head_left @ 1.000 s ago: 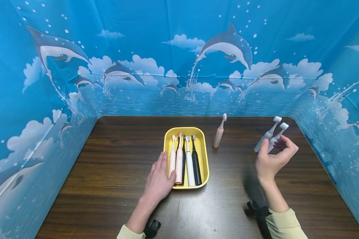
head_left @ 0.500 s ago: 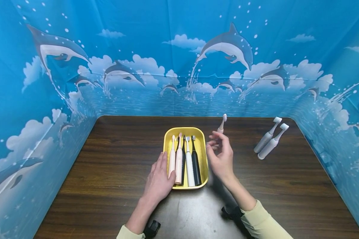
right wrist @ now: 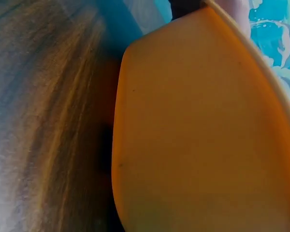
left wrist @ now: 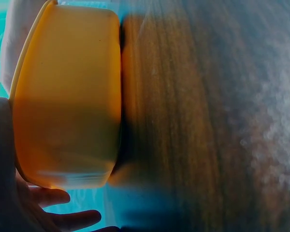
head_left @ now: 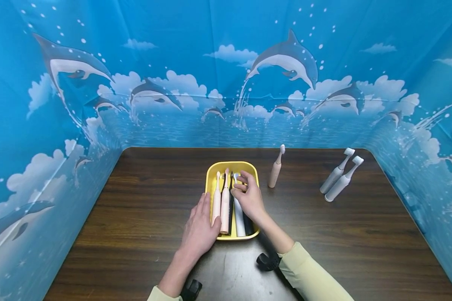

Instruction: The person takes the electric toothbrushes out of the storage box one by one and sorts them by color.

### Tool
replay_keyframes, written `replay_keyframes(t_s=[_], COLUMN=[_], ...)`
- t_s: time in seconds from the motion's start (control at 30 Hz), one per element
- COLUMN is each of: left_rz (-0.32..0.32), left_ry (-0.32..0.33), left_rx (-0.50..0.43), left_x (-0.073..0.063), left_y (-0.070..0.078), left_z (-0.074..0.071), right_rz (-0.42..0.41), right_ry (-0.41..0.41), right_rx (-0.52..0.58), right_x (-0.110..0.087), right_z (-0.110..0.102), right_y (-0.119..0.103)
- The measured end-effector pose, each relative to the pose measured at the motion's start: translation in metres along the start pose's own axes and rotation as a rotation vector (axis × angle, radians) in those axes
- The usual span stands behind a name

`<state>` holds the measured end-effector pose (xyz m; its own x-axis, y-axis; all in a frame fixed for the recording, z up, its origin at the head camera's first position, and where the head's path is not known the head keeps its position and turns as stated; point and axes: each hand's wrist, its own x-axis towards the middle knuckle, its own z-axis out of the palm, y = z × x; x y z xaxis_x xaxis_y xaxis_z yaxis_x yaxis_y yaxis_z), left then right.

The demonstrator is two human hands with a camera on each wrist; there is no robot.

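A yellow tray (head_left: 232, 238) holds several electric toothbrushes lying lengthwise. Among them are two pale pink toothbrushes (head_left: 225, 211), a white toothbrush (head_left: 239, 221) and black ones. My left hand (head_left: 201, 225) rests along the tray's left side with fingers extended. My right hand (head_left: 250, 198) hovers over the tray's right half, thumb and fingers apart, by the white toothbrush's neck. It covers most of the black toothbrush (head_left: 248, 225) at the right. The left wrist view shows the tray's outer wall (left wrist: 67, 96) and some left-hand fingers (left wrist: 77, 220); the right wrist view is mostly filled by another outer wall (right wrist: 193, 125).
A pink toothbrush (head_left: 275, 172) stands upright right of the tray. Farther right, two grey-white toothbrushes (head_left: 338, 188) stand side by side. The dark wooden table (head_left: 143, 200) is enclosed by a blue dolphin-print curtain (head_left: 173, 125).
My right hand has moved left from the two grey-white toothbrushes, past the standing pink one, to over the tray. Those toothbrushes stay standing. My left hand has stayed at the tray's side.
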<state>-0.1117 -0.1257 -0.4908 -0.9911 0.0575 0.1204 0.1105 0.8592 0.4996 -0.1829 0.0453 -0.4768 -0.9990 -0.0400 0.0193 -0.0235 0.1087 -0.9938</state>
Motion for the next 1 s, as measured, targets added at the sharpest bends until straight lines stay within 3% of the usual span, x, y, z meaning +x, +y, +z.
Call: replay_keyframes(t_s=[0.43,1.0], left_rz=[-0.005,-0.013], left_ry=[-0.01,-0.017], left_rx=[-0.003,-0.014], left_x=[-0.001,0.0], left_y=[-0.003,-0.001], left_z=[0.001,-0.001], right_rz=[0.151,0.196], right_ry=[-0.054,-0.151], right_rx=[0.046,0.121], right_x=[0.015,0.026], right_z=[0.015,0.019], right_y=[0.0,0.001])
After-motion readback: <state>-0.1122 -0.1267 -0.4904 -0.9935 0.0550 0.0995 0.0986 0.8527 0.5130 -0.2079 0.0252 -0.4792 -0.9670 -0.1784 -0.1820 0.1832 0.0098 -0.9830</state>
